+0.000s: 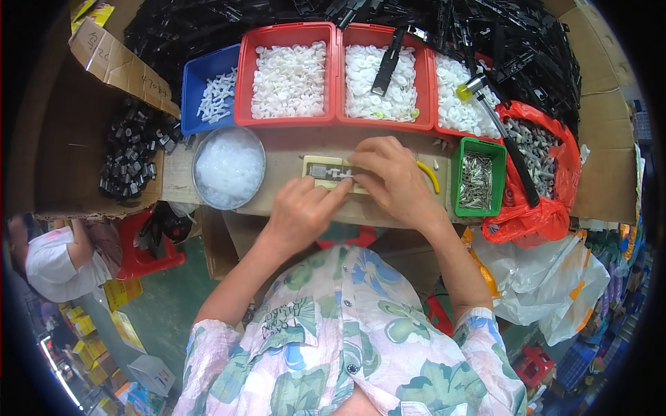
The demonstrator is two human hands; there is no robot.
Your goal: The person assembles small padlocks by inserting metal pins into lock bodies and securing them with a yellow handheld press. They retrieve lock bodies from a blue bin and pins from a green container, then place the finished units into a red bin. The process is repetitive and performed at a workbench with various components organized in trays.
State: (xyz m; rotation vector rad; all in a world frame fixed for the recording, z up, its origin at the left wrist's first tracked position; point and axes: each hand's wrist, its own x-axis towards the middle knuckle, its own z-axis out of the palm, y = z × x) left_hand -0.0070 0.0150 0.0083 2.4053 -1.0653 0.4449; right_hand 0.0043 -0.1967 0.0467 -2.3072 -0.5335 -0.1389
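Note:
A cream rectangular holder lies on the bench in front of me. In it sits a small mechanism with a grey block and white parts along its middle. My left hand is curled at the holder's near edge, one fingertip touching the white parts. From the right, my right hand bends over the holder's right end with its fingers drawn together and covers that end. Whatever is between the fingertips of either hand is hidden. Just right of my right hand lies a curved yellow tool handle.
Behind the holder stand a blue bin and red bins of white plastic parts. Left is a round bowl of clear pieces; right, a green tray of metal pins, a black-handled hammer and a red bag. Black parts fill the left box.

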